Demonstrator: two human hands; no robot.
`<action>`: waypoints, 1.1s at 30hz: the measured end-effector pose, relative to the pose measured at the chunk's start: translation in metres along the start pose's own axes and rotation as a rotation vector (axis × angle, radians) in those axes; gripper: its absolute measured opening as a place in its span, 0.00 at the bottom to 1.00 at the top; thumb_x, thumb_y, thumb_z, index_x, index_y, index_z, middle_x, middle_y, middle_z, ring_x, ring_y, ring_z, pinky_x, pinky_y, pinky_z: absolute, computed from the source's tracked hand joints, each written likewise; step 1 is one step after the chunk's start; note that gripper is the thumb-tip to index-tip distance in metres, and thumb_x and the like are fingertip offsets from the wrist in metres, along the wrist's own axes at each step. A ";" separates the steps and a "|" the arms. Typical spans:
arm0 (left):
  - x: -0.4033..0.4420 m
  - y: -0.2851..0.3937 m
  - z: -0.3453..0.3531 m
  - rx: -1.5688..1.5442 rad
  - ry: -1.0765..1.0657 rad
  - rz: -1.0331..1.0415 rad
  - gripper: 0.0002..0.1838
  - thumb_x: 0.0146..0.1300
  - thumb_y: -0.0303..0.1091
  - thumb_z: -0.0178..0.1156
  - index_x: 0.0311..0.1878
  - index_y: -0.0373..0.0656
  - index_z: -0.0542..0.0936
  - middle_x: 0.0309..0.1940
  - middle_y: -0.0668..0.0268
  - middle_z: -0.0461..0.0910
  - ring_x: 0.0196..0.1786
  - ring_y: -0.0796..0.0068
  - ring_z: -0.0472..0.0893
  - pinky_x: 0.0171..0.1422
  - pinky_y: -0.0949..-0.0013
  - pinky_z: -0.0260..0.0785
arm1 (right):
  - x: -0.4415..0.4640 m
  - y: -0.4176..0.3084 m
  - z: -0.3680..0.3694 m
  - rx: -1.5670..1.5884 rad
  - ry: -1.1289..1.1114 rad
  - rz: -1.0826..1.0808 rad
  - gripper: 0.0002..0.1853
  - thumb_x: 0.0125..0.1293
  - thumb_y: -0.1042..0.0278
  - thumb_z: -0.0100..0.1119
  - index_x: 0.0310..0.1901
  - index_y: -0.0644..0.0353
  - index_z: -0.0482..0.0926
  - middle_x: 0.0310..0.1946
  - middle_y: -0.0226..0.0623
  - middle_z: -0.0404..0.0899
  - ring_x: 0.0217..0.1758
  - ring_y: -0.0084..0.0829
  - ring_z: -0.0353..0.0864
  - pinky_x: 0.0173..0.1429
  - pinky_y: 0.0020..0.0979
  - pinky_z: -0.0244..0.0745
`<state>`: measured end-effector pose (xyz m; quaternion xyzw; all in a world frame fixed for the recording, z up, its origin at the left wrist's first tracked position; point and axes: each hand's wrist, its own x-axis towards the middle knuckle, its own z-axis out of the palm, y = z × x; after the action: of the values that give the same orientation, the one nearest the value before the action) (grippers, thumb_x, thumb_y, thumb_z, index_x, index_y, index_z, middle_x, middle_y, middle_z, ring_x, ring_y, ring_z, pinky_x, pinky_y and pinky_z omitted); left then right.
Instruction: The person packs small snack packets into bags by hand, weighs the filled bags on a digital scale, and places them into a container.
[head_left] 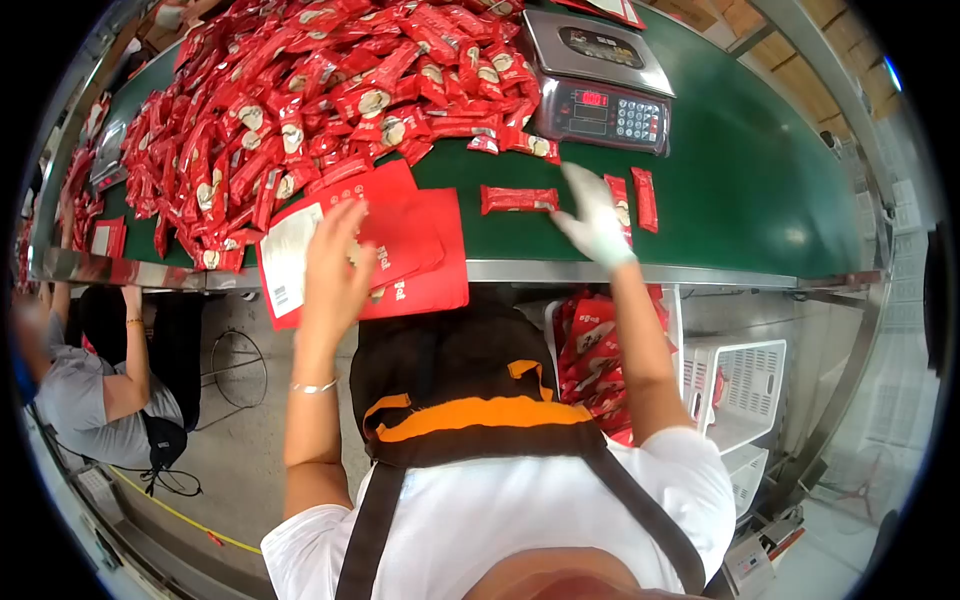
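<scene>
My bare left hand [340,262] is over a stack of flat red bags [430,230] at the table's front edge, its fingers apart. A white paper sheet with a barcode [288,262] lies on the bags beside that hand. My right hand [592,215], in a white glove, is open above the green table, a little blurred. One red snack packet [518,199] lies flat at its left, close to the thumb. At its right lies a second red packet [618,205], partly hidden by the hand, and a third packet [646,200] is just beyond.
A big heap of red packets [330,100] covers the left and back of the green table [740,180]. A digital scale [605,110] stands at the back. Below the edge are a bin of red bags [600,350] and a white crate [745,390]. A co-worker [100,390] sits at left.
</scene>
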<state>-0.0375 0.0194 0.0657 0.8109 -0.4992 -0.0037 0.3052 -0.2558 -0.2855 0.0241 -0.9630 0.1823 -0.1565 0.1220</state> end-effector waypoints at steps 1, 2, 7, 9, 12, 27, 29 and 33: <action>-0.014 -0.014 0.026 0.210 -0.059 -0.011 0.27 0.64 0.42 0.60 0.68 0.52 0.73 0.72 0.49 0.62 0.73 0.42 0.60 0.72 0.31 0.51 | 0.016 -0.005 0.031 -0.075 -0.197 -0.020 0.30 0.60 0.67 0.62 0.65 0.58 0.70 0.58 0.47 0.75 0.64 0.49 0.71 0.67 0.41 0.69; -0.015 -0.015 0.045 0.214 -0.063 -0.012 0.27 0.64 0.42 0.60 0.68 0.52 0.73 0.72 0.49 0.62 0.73 0.42 0.60 0.72 0.31 0.51 | 0.016 -0.005 0.031 -0.020 -0.226 -0.020 0.29 0.60 0.68 0.62 0.65 0.57 0.71 0.58 0.46 0.75 0.63 0.49 0.72 0.66 0.41 0.69; -0.023 -0.028 0.087 0.332 -0.048 -0.009 0.28 0.64 0.52 0.58 0.68 0.62 0.73 0.74 0.50 0.58 0.74 0.35 0.55 0.67 0.17 0.41 | 0.061 0.015 0.039 0.128 0.339 -0.001 0.28 0.60 0.71 0.62 0.64 0.53 0.70 0.55 0.47 0.76 0.60 0.51 0.74 0.64 0.47 0.71; -0.026 -0.029 0.088 0.363 -0.103 -0.050 0.28 0.66 0.53 0.56 0.70 0.65 0.71 0.74 0.50 0.58 0.75 0.37 0.55 0.65 0.16 0.42 | 0.080 0.046 0.053 0.057 0.148 0.188 0.32 0.60 0.69 0.62 0.67 0.51 0.66 0.56 0.47 0.76 0.60 0.52 0.74 0.63 0.48 0.70; -0.021 -0.031 0.091 0.364 -0.067 0.002 0.25 0.68 0.49 0.55 0.68 0.62 0.73 0.73 0.53 0.62 0.74 0.40 0.58 0.64 0.18 0.46 | 0.088 0.046 0.042 -0.086 0.003 0.150 0.34 0.61 0.65 0.63 0.69 0.52 0.64 0.58 0.51 0.75 0.61 0.53 0.73 0.62 0.48 0.70; 0.069 -0.030 0.069 0.322 -0.195 -0.357 0.18 0.67 0.44 0.53 0.51 0.44 0.80 0.53 0.44 0.78 0.56 0.50 0.79 0.52 0.45 0.74 | 0.001 -0.019 0.033 0.374 -0.032 0.227 0.35 0.66 0.67 0.61 0.74 0.47 0.62 0.47 0.47 0.77 0.48 0.46 0.78 0.57 0.36 0.74; 0.076 -0.036 0.072 0.301 -0.206 -0.384 0.19 0.65 0.46 0.55 0.50 0.43 0.80 0.49 0.44 0.81 0.53 0.48 0.81 0.50 0.48 0.76 | 0.002 -0.014 0.037 0.430 0.067 0.232 0.33 0.66 0.67 0.61 0.73 0.44 0.64 0.46 0.46 0.78 0.46 0.45 0.78 0.56 0.34 0.74; 0.062 -0.038 0.079 0.428 -0.293 -0.377 0.26 0.60 0.52 0.62 0.51 0.38 0.79 0.43 0.45 0.83 0.49 0.47 0.83 0.50 0.50 0.76 | -0.004 -0.020 0.025 0.382 -0.081 0.320 0.32 0.65 0.65 0.62 0.71 0.39 0.68 0.47 0.44 0.78 0.48 0.44 0.79 0.57 0.34 0.74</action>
<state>-0.0004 -0.0582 0.0011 0.9258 -0.3682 -0.0717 0.0467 -0.2439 -0.2613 0.0061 -0.8867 0.2946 -0.1279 0.3325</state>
